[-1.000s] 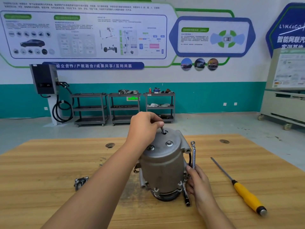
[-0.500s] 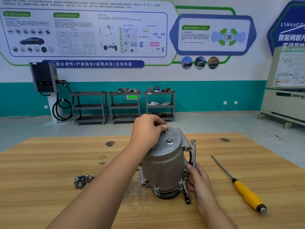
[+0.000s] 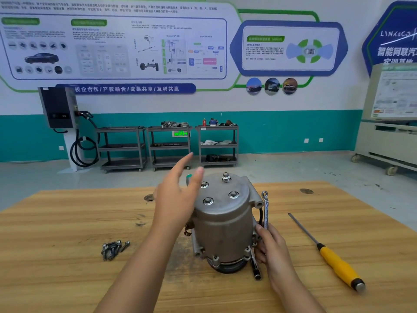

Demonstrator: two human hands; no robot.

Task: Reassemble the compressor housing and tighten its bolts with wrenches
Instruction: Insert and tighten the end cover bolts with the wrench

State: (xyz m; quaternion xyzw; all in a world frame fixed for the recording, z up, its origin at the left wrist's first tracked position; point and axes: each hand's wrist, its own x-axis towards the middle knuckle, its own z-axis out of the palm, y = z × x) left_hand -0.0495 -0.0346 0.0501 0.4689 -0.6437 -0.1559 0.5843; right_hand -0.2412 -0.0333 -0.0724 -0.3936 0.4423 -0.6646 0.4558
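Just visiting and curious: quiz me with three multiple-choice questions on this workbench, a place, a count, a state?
1. Where does the yellow-handled screwdriver lie relative to the compressor housing? A) left B) right C) on top
2. How many bolts sit in the housing's top face? A) two B) six C) four
3. How is the left hand? A) open, holding nothing B) gripping a bolt C) flat on the table
Answers: 1 B, it lies right of the housing; 2 C, four heads show; 3 A, fingers straight, nothing held.
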